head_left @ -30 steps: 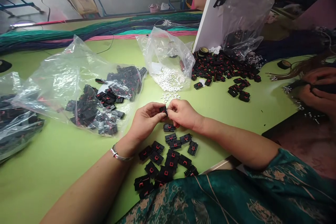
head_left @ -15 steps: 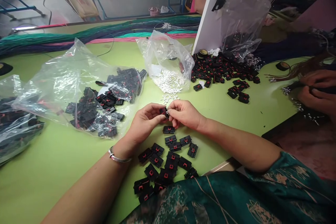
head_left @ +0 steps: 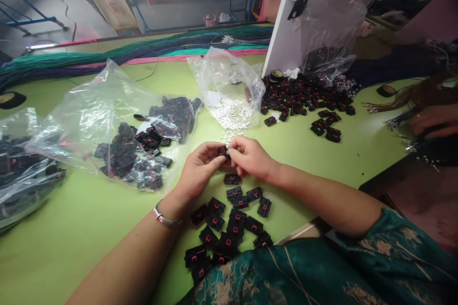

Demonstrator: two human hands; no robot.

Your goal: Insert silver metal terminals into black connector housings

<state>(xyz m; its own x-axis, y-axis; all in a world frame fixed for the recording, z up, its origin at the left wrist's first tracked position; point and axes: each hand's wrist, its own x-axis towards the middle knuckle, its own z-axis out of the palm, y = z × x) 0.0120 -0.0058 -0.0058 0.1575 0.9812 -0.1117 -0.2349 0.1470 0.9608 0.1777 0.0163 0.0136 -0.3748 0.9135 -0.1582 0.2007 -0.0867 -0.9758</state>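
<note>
My left hand point(head_left: 202, 167) is closed round a black connector housing point(head_left: 222, 152) with a red clip, held just above the green table. The fingers of my right hand point(head_left: 250, 156) are pinched together against the housing's right end. Whatever is between those fingertips is too small and hidden to make out. Just beyond my hands, small white plugs point(head_left: 234, 113) spill from a clear plastic bag point(head_left: 229, 69). Below my hands lie several more black connector housings point(head_left: 232, 179), loosely grouped toward my green patterned clothing.
Clear bags of black housings point(head_left: 118, 150) lie at the left. A larger pile of housings point(head_left: 296, 93) sits by a white upright panel point(head_left: 286, 24). Bundled wires point(head_left: 143, 52) run along the far edge. At the right, another person's hand point(head_left: 434, 121) is near dark wires.
My hands stay together at the housing, with only slight finger movement. The whole view has shifted a little. The other person's hands at the right have moved.
</note>
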